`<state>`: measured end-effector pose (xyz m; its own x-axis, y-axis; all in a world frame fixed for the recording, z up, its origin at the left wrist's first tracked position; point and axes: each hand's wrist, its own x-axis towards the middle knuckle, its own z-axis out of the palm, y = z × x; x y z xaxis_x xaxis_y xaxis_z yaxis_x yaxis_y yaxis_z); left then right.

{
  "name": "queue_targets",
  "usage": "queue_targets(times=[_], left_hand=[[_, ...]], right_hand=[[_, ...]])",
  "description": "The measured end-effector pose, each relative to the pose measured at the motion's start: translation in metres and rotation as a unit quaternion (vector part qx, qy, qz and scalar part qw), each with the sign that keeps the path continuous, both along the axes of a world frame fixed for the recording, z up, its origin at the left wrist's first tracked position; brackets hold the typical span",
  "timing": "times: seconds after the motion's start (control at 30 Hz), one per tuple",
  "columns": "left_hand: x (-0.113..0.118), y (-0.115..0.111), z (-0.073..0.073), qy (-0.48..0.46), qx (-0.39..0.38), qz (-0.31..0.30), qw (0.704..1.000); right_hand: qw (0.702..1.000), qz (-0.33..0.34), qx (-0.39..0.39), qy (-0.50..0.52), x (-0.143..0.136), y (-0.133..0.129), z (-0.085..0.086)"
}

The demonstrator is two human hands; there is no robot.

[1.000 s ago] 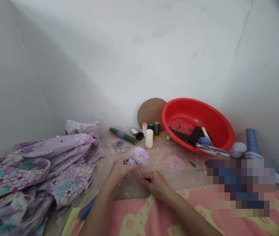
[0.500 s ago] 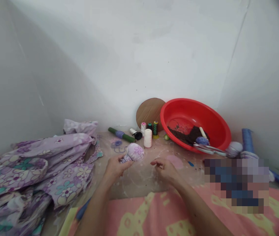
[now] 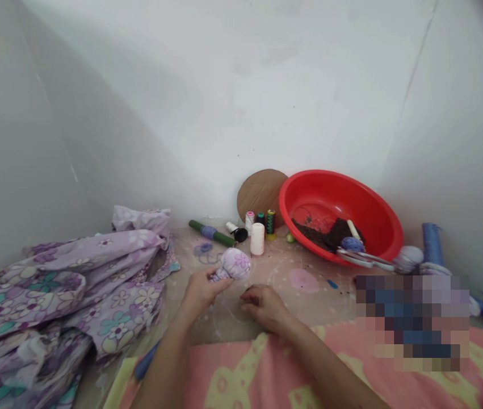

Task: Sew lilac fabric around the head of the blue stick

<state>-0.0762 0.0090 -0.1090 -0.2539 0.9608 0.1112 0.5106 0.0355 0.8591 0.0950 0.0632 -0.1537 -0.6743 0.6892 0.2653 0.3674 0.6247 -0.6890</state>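
My left hand (image 3: pixel 202 292) is closed around the narrow, thread-wrapped end of a lilac floral cloth bundle (image 3: pixel 236 264). The bundle's round, stuffed-looking head sticks out past my fingertips, facing right. To the right and slightly nearer, my right hand (image 3: pixel 264 307) hovers low over the table with its fingers curled together. Whatever lies between those fingertips, if anything, is too small to make out. A white thread cone (image 3: pixel 257 239) stands just beyond the bundle.
Floral fabric (image 3: pixel 113 284) lies heaped at left. A green stick wound with blue yarn (image 3: pixel 211 233) and several spools (image 3: pixel 271 223) line the wall. A red basin (image 3: pixel 388 224) tilts at right, scissors (image 3: pixel 364 259) at its rim. Pink-yellow cloth (image 3: pixel 232 369) covers the near edge.
My right hand has moved left and nearer to me, its fingers more curled in. My left hand keeps the cloth bundle in almost the same place. The view has shifted slightly.
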Motion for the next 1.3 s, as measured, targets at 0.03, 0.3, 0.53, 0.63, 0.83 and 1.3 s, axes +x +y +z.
queue_targets(times=[0.03,0.3,0.53,0.63,0.83,1.3], left_hand=[[0.000,0.000,-0.001,0.003,0.002,-0.003,1.000],[-0.002,0.001,-0.004,0.013,-0.005,0.000,1.000],[-0.003,0.002,-0.004,0.042,0.002,0.003,0.999],[-0.005,0.003,-0.005,0.048,0.001,0.009,0.999],[-0.008,0.003,-0.005,0.047,-0.005,0.020,0.999],[-0.012,0.005,-0.009,0.064,-0.025,0.042,0.997]], right_hand=[[1.000,-0.004,-0.001,0.006,-0.001,0.001,-0.002],[0.988,-0.069,-0.130,0.053,-0.001,0.007,-0.011],[0.946,-0.031,-0.288,0.146,0.010,0.010,-0.004],[0.918,0.021,-0.357,0.168,0.019,0.012,0.002],[0.854,0.136,-0.474,0.164,0.037,0.013,0.013],[0.739,0.268,-0.456,0.416,0.052,0.015,0.026]])
